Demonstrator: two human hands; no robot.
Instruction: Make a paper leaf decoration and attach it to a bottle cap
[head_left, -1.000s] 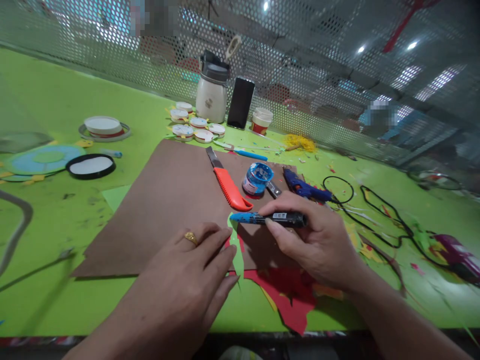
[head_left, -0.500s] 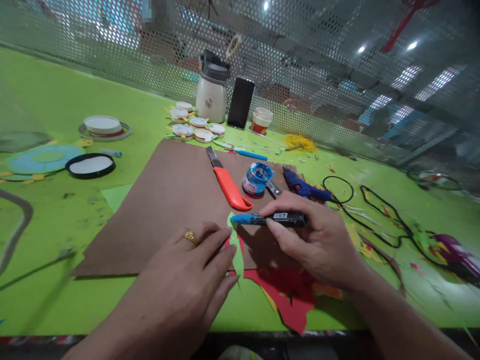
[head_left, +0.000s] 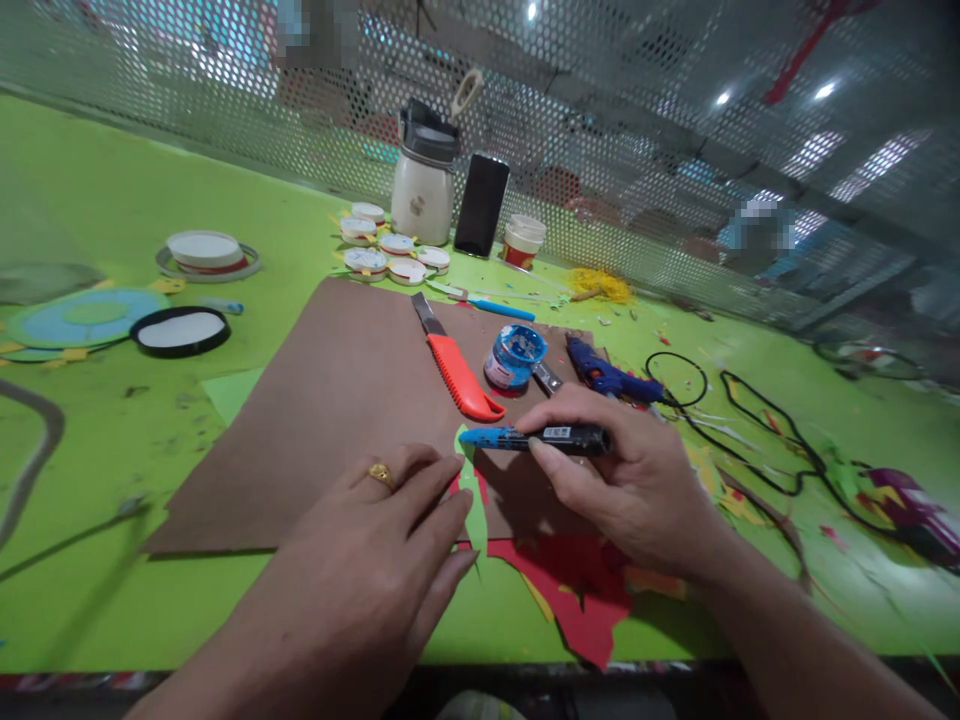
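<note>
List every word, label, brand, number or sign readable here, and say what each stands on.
No text can be read.
Marker in the right hand: white label, too small to read.
Blue jar: pale label, too blurred to read.
Flask: small mark, unclear.
Red-and-white cup: yellowish mark, too small to make out.

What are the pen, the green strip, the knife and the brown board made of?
The pen: probably plastic, with a smooth, round barrel.
The green strip: matte paper, it seems, thin and flat.
The knife: ridged orange handle, likely plastic; smooth grey blade, likely metal.
The brown board: perhaps cardboard, dull, with a slightly ragged edge.
</note>
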